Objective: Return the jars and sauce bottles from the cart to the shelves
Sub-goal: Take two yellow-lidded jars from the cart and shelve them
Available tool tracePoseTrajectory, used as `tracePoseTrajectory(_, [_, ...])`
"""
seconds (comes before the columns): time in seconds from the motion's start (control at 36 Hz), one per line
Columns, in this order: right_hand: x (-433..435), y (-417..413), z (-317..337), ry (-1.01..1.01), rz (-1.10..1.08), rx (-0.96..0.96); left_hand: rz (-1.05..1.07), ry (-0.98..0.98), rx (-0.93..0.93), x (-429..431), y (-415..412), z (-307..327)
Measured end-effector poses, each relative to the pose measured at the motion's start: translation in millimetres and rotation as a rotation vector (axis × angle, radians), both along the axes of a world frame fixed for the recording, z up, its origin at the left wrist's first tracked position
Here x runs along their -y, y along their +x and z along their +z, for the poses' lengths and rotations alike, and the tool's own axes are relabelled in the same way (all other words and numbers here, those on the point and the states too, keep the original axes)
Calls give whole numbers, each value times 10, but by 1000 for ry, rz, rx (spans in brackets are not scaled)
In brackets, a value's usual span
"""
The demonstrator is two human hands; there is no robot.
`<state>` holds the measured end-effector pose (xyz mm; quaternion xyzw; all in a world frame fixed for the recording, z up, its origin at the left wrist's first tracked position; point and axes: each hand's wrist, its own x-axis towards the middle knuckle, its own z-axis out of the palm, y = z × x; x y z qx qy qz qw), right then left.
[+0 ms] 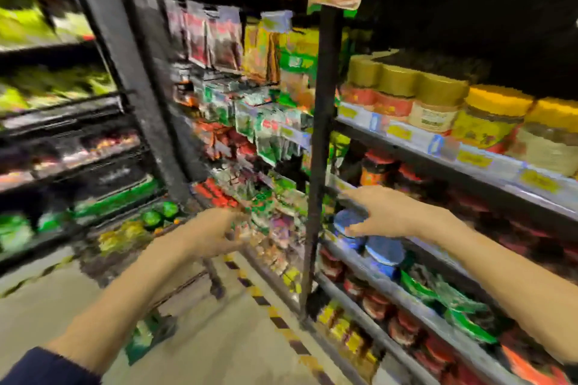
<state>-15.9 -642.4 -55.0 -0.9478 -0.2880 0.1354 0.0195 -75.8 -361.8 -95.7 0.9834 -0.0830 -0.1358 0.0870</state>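
Note:
The picture is heavily blurred. My right hand [380, 217] reaches out to a middle shelf [416, 242] on the right, fingers spread over the lid of a blue-lidded jar [347, 223]; I cannot tell whether it grips the jar. A second blue-lidded jar [386, 251] stands right beside it. My left hand [219, 233] hangs in mid-air left of the shelf post, fingers loosely apart, nothing in it. The cart is out of view.
The top right shelf carries gold-lidded jars [403, 94] and yellow-lidded jars [494, 119]. Red-lidded jars [378, 167] and green packets [444, 294] fill the lower shelves. A black post [319, 166] divides the shelving. Hanging packets [250, 109] are behind; a yellow-black floor stripe [269, 306] runs below.

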Motion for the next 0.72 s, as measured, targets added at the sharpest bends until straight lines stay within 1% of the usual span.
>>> tracePoseTrajectory(0.14, [-1060,398,-163,-27,150,-70,277,-56,6,-890,-275,-221])
tracePoseTrajectory(0.22, [-1625,616,-276,-20,213,-131,369,-52,22,-1306,-332,-333])
tracePoseTrajectory(0.33, [-2350,939,-435,-29,320,-161,523,-61,19,-1838,-314,-501])
tracePoseTrajectory(0.56, [-3731,1701,-738,-91,519,-179,787,-150,-38,-2720,63,-721])
tracePoseTrajectory(0.67, [-4317,2019,-846,-90,590,-241,873,-131,-72,-3099,319,-813])
tracePoseTrajectory(0.72, [-4588,2155,-939,-92,609,-238,911,-120,-85,-3266,436,-897])
